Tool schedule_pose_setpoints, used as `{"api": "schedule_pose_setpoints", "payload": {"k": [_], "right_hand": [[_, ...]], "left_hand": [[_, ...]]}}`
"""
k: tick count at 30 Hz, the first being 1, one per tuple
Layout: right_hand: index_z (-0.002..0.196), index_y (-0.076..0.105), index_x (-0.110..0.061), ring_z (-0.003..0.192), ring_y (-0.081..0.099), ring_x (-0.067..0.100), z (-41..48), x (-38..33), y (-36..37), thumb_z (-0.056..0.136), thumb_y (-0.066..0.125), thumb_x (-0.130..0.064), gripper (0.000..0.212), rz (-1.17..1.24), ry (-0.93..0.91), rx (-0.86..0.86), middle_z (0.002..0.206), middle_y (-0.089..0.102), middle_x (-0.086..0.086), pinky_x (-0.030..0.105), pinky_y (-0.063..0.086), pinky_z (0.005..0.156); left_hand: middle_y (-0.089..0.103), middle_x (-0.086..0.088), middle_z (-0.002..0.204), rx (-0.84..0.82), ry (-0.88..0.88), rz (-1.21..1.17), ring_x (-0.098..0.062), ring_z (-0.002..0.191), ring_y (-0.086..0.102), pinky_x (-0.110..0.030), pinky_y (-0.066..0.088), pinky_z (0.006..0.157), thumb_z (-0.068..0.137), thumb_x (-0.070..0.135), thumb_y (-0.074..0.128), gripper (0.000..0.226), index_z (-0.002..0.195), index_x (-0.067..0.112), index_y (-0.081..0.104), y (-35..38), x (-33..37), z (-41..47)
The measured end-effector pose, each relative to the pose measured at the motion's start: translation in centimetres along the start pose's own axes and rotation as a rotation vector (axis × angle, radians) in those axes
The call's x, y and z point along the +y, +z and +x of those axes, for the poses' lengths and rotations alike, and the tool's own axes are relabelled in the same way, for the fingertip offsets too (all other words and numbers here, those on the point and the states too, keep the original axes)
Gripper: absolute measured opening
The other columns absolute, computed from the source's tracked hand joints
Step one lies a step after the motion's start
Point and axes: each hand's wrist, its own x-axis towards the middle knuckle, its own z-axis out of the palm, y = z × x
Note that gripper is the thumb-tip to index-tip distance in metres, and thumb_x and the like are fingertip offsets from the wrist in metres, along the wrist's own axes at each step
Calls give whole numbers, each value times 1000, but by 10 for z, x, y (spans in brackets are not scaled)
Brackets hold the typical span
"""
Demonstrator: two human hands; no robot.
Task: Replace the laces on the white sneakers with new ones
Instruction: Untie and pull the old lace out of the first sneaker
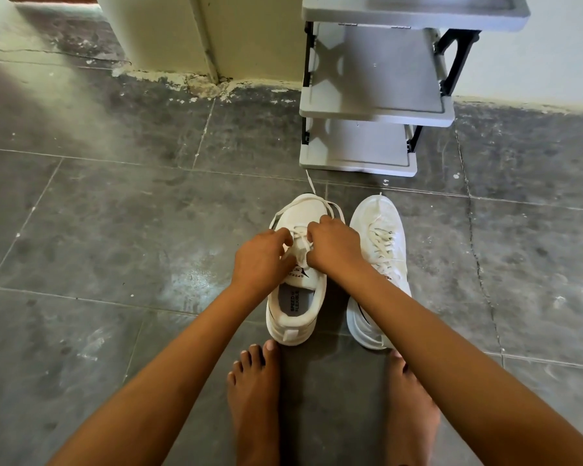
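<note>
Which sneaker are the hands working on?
The sneaker on the left of the view: left hand and right hand both pinch its laces. No hand holds the other sneaker.

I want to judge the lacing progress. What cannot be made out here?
- Head view: upper eyelets of the left sneaker, covered by the left hand and right hand, which grip its lace.
- Head view: opening of the right sneaker, behind the right forearm.
- Head view: top of the grey rack, cut by the upper edge.
</note>
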Motion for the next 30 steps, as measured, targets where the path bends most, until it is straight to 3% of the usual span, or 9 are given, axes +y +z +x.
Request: {"api": "schedule_pose_setpoints", "payload": {"k": [5,9,11,14,16,18,22,25,30], "right_hand": [[111,61,-14,102,56,28,6,-2,0,85,55,-18,27,8,42,29,114,56,10,31,39,72],[110,62,-15,112,49,27,10,1,2,87,55,-21,25,1,-18,72,118,54,8,37,37,89],[101,63,-12,104,51,22,10,-1,-3,89,55,-19,16,334,-83,159,110,57,5,27,33,87],[89,59,-11,81,51,10,9,-8,-20,90,56,-8,4,1008,-76,291,93,56,1,9,35,71],[95,59,-13,83,50,7,11,-4,-25,92,56,-11,5,1108,20,293,101,59,6,9,38,71],[113,57,-11,93,51,9,13,5,-23,90,60,-17,23,957,78,158,116,56,9,15,41,80],[134,43,-14,121,45,29,5,12,-4,85,63,-27,55,376,16,-186,134,42,13,37,40,100],[134,40,-19,117,48,32,0,8,7,83,62,-27,56,291,-11,-130,132,43,12,36,42,89],[117,56,-22,105,53,29,9,4,6,83,59,-22,34,170,40,58,118,52,9,29,36,72]], "left_hand": [[61,-6,96,-12,38,44,-25,84,57,-33,45,65,90,26,55,17,102,15,59,4,1,1],[61,-7,94,-13,33,40,-26,82,57,-32,42,61,90,26,55,17,100,14,61,7,1,3],[61,-9,94,-25,31,19,-28,82,57,-32,40,61,89,25,55,18,100,11,62,9,1,3],[63,-11,94,-34,14,-50,-28,83,57,-32,43,66,89,25,57,21,100,8,63,7,-2,3],[63,-12,94,-36,11,-61,-28,84,57,-33,46,68,89,25,58,21,100,8,62,5,-3,3],[63,-11,95,-39,20,-54,-27,85,57,-33,45,68,90,25,57,20,100,8,62,4,-3,3],[62,-12,96,-53,50,-40,-29,86,57,-33,43,68,89,21,57,19,100,6,61,3,-1,2],[62,-12,94,-54,63,-50,-29,85,56,-36,44,69,89,21,57,18,96,5,61,1,-2,1],[62,-13,95,-64,104,-96,-30,84,57,-38,46,70,87,16,59,18,99,4,65,-2,-5,-2]]}}
